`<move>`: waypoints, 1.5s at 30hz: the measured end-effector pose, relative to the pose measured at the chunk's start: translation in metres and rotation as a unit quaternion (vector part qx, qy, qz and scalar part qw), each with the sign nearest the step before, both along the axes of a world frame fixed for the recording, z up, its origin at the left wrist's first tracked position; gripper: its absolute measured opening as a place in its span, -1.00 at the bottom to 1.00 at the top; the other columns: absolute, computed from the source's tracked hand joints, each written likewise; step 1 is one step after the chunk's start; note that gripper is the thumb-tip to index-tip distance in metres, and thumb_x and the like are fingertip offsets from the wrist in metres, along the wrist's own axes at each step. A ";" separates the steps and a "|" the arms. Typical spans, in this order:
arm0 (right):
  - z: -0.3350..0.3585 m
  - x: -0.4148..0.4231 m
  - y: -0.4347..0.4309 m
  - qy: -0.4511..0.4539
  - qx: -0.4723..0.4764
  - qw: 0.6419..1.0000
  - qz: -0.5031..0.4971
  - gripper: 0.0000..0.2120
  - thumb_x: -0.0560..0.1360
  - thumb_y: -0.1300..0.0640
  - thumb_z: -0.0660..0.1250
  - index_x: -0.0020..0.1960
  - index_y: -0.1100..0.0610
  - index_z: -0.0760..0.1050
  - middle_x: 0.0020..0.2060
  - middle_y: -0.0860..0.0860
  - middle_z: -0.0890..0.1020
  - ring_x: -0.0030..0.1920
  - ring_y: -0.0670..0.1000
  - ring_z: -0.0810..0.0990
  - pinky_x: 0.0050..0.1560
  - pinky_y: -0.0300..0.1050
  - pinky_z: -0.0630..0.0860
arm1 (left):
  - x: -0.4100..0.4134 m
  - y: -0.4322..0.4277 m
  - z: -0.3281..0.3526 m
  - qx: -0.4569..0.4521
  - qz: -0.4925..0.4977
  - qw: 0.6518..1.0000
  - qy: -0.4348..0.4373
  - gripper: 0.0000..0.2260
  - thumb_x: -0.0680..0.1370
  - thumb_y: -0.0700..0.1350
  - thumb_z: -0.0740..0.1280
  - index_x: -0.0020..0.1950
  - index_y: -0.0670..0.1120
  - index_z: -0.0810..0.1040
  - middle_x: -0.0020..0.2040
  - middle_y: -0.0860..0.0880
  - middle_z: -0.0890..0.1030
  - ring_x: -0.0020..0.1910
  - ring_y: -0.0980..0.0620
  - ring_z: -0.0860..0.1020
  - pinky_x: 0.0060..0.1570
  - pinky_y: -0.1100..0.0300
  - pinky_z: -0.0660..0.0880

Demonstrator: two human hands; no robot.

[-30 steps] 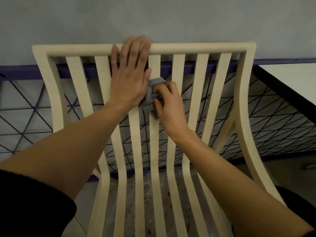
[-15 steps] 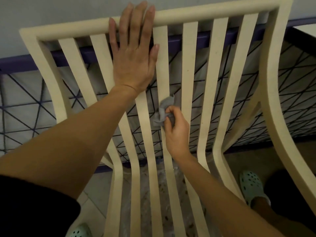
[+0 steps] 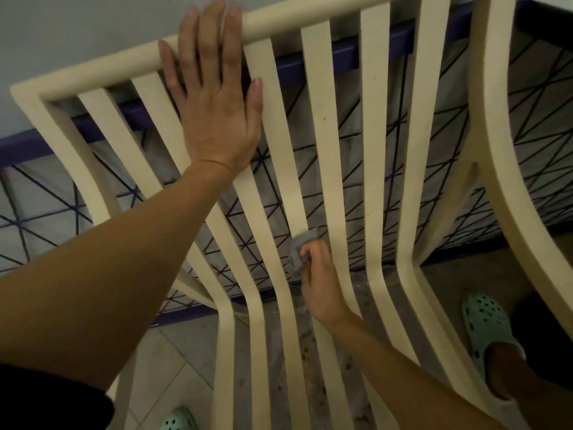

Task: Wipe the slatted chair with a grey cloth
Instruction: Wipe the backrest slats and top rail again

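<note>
A cream slatted chair (image 3: 319, 88) fills the view, its backrest leaning toward me. My left hand (image 3: 214, 97) lies flat against the upper slats, fingers spread and reaching over the top rail. My right hand (image 3: 319, 274) is low on a middle slat, near where the back curves into the seat. It pinches a small crumpled grey cloth (image 3: 299, 248) against that slat. Most of the cloth is hidden by my fingers.
Behind the chair runs a dark metal lattice fence (image 3: 434, 150) with a purple rail (image 3: 372, 54) under a pale wall. My feet in mint green clogs (image 3: 483, 324) stand on tiled floor. A table edge (image 3: 555, 13) shows at the top right.
My right hand has slid the grey cloth down the middle slat from near the top rail to the lower back. The view has dropped and tilted; my left hand stays on the upper slats.
</note>
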State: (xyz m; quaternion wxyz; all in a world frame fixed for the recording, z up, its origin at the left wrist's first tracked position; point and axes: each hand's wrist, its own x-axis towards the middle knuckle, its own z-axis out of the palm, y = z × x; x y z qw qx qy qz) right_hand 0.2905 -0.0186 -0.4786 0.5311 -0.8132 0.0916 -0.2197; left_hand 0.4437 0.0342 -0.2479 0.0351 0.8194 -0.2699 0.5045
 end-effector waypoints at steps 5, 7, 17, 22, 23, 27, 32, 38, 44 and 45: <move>0.056 0.015 -0.019 -0.056 0.001 0.997 0.047 -0.88 0.60 0.36 0.10 -0.01 0.21 0.37 -0.07 0.07 0.43 -0.08 -0.04 0.45 -0.06 -0.11 0.43 | -0.003 0.000 0.001 0.006 0.006 1.000 0.006 -0.46 0.65 0.08 0.02 0.55 -0.19 0.18 0.54 -0.19 0.22 0.52 -0.24 0.16 0.45 -0.24 -0.03; 0.093 0.033 -0.029 -0.106 -0.013 0.993 0.048 -0.91 0.61 0.33 0.13 0.02 0.21 0.38 -0.05 0.07 0.43 -0.08 -0.02 0.43 -0.08 -0.20 0.37 | -0.006 -0.001 0.002 0.008 0.013 1.000 0.015 -0.46 0.65 0.08 0.02 0.56 -0.18 0.16 0.54 -0.19 0.21 0.53 -0.24 0.15 0.45 -0.24 -0.04; 0.138 0.067 -0.041 -0.187 -0.039 0.981 0.035 -0.82 0.53 0.41 0.19 0.10 0.28 0.44 -0.02 0.15 0.49 -0.03 0.01 0.48 0.01 -0.22 0.43 | -0.009 -0.001 0.006 0.014 0.017 0.999 0.034 -0.46 0.65 0.08 0.05 0.57 -0.16 0.13 0.55 -0.18 0.18 0.54 -0.24 0.13 0.46 -0.25 -0.05; 0.091 0.047 -0.029 -0.162 -0.027 0.986 0.020 -0.83 0.56 0.39 0.18 0.11 0.27 0.44 0.00 0.12 0.48 -0.02 -0.04 0.46 0.01 -0.37 0.36 | -0.010 -0.001 0.005 0.020 0.026 0.999 0.038 -0.46 0.66 0.09 0.00 0.57 -0.18 0.13 0.55 -0.21 0.18 0.53 -0.26 0.14 0.45 -0.26 -0.03; 0.079 0.042 -0.028 -0.153 -0.026 0.988 0.025 -0.85 0.57 0.39 0.18 0.10 0.26 0.43 -0.01 0.10 0.47 -0.04 -0.06 0.45 -0.02 -0.38 0.35 | -0.010 -0.001 0.005 0.020 0.029 0.999 0.040 -0.46 0.66 0.09 0.00 0.57 -0.17 0.13 0.55 -0.21 0.18 0.53 -0.26 0.13 0.45 -0.26 -0.03; 0.035 0.021 -0.025 -0.096 -0.045 0.994 0.034 -0.89 0.59 0.34 0.17 0.05 0.20 0.43 -0.05 -0.02 0.42 -0.12 -0.10 0.42 -0.10 -0.37 0.33 | -0.011 -0.001 0.004 0.024 0.047 0.998 0.045 -0.46 0.66 0.10 -0.04 0.57 -0.16 0.12 0.55 -0.23 0.16 0.54 -0.26 0.12 0.47 -0.23 -0.05; -0.020 -0.003 -0.019 -0.008 -0.101 0.993 0.068 -0.92 0.60 0.15 0.14 -0.04 0.13 0.38 -0.06 0.12 0.44 -0.08 0.01 0.44 -0.03 -0.09 0.40 | -0.013 -0.001 0.005 0.047 0.083 0.991 0.097 -0.43 0.65 0.15 -0.15 0.60 -0.11 0.00 0.58 -0.21 0.05 0.56 -0.25 0.01 0.48 -0.19 -0.13; -0.046 -0.026 -0.015 0.079 -0.152 0.983 0.066 -0.81 0.59 0.30 0.16 -0.01 0.02 0.36 0.00 0.14 0.49 -0.05 -0.03 0.37 0.01 -0.09 0.37 | -0.015 -0.001 0.005 0.048 0.087 0.989 0.106 -0.43 0.65 0.14 -0.15 0.60 -0.11 0.00 0.58 -0.22 0.04 0.56 -0.26 0.00 0.48 -0.18 -0.14; -0.062 -0.031 -0.006 0.130 -0.198 0.969 0.067 -0.89 0.62 0.17 0.13 0.02 0.15 0.42 -0.06 0.12 0.48 -0.04 0.08 0.46 -0.06 -0.13 0.35 | -0.014 0.000 0.005 0.046 0.079 0.990 0.108 -0.43 0.65 0.14 -0.15 0.60 -0.12 0.00 0.58 -0.23 0.04 0.56 -0.27 0.01 0.48 -0.19 -0.13; -0.062 -0.033 -0.003 0.132 -0.202 0.970 0.040 -0.84 0.63 0.10 0.13 -0.06 0.10 0.43 -0.12 0.10 0.49 -0.09 0.06 0.48 -0.10 -0.16 0.38 | -0.014 0.000 0.005 0.044 0.076 0.990 0.106 -0.43 0.65 0.14 -0.15 0.60 -0.12 0.00 0.58 -0.23 0.05 0.56 -0.27 0.01 0.48 -0.20 -0.13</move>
